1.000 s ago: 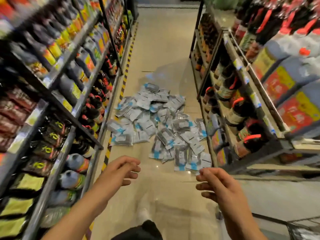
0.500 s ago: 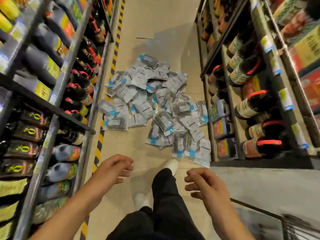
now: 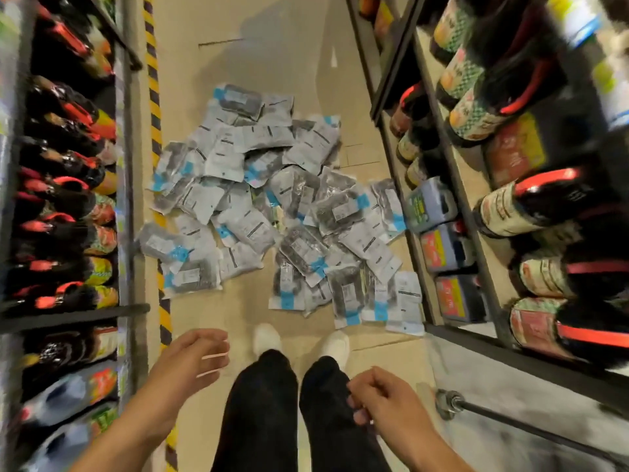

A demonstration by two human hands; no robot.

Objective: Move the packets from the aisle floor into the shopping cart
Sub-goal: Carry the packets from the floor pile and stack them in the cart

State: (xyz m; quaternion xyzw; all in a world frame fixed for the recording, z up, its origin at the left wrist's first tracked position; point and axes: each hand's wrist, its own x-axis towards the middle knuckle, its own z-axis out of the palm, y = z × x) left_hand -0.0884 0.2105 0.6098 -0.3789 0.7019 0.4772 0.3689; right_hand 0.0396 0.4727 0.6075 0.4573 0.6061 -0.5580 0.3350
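Note:
A heap of several grey-and-white packets [image 3: 272, 212] with blue labels lies on the beige aisle floor, just beyond my white shoes [image 3: 335, 345]. My left hand [image 3: 190, 362] hangs at the lower left with fingers loosely curled, holding nothing. At the lower right my right hand [image 3: 384, 400] is also loosely curled and empty, beside my black trouser leg. Both hands are well short of the packets. A dark metal bar of the shopping cart [image 3: 503, 422] shows at the bottom right; its basket is out of view.
Shelves of dark bottles with red caps [image 3: 68, 185] line the left side. More bottles and jugs [image 3: 439, 233] fill the right shelves. A yellow-black hazard stripe [image 3: 155, 107] runs along the floor by the left shelf. Beige floor stretches beyond the pile.
I have stepped closer and tilted my view down; the pile now lies right before my feet. Both hands have stayed low, loosely curled and empty.

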